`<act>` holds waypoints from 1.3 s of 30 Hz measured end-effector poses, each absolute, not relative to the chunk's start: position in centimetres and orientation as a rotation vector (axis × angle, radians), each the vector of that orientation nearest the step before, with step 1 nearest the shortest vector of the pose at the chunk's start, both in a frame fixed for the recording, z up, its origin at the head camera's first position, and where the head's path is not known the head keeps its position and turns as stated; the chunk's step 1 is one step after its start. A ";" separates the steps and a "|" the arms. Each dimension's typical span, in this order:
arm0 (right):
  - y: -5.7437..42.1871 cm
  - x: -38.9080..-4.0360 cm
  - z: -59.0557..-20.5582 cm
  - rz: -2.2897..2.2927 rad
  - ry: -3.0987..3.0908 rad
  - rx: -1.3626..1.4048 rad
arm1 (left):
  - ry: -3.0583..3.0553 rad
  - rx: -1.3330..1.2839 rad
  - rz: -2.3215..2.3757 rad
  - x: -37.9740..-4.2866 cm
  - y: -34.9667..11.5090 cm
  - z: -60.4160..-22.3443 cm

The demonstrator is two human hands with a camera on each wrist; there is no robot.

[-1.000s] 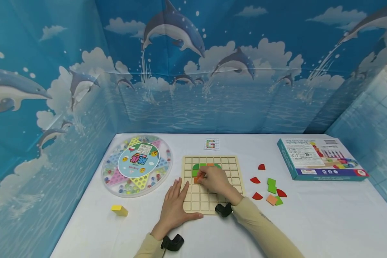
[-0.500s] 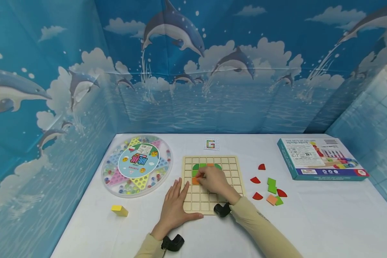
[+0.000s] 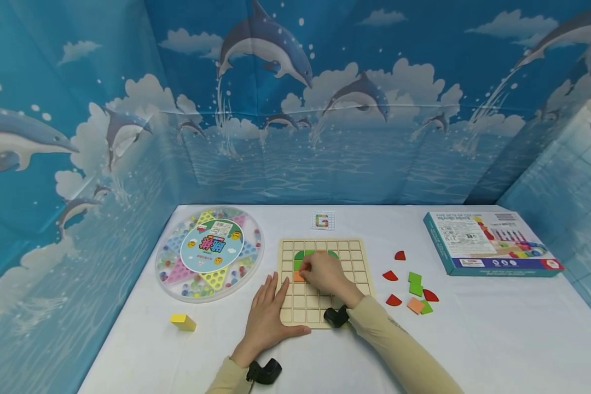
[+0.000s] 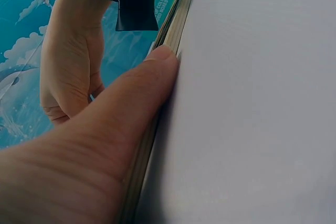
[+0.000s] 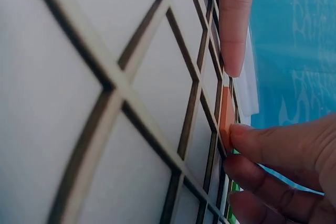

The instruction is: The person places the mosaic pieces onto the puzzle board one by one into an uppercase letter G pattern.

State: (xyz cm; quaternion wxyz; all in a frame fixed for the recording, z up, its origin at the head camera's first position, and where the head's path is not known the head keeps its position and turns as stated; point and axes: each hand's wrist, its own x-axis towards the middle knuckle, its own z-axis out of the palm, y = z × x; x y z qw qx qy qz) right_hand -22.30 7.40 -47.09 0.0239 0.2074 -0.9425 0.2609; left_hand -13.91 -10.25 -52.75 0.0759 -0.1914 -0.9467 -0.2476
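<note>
A pale wooden grid board (image 3: 320,313) lies on the table. Green tiles (image 3: 297,264) sit in several of its cells, partly behind my right hand. My left hand (image 3: 265,323) is spread along the board's left side, fingers extended; its thumb (image 4: 131,85) rests against the front edge in the left wrist view. My right hand (image 3: 326,272) reaches over the board with curled fingers. Its thumb and a finger pinch the edge of an orange square tile (image 5: 226,116), which stands at a cell left of centre. A finger (image 5: 234,30) of the left hand shows above that tile in the right wrist view.
Red quarter-round tiles (image 3: 390,275), green squares (image 3: 415,283) and an orange square (image 3: 416,305) lie to the right. Behind the board is a pattern card (image 3: 323,220). A round marble game (image 3: 212,246) and yellow block (image 3: 183,322) stand left; a box (image 3: 492,243) is back right.
My right hand has shifted slightly left. The orange tile at its fingertips has moved a little left, into line with the cell. My left hand has stayed put.
</note>
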 end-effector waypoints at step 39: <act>29.4 -17.2 -45.8 0.686 -3.168 0.035 | -2.879 -0.549 -0.789 -13.8 -10.1 -52.5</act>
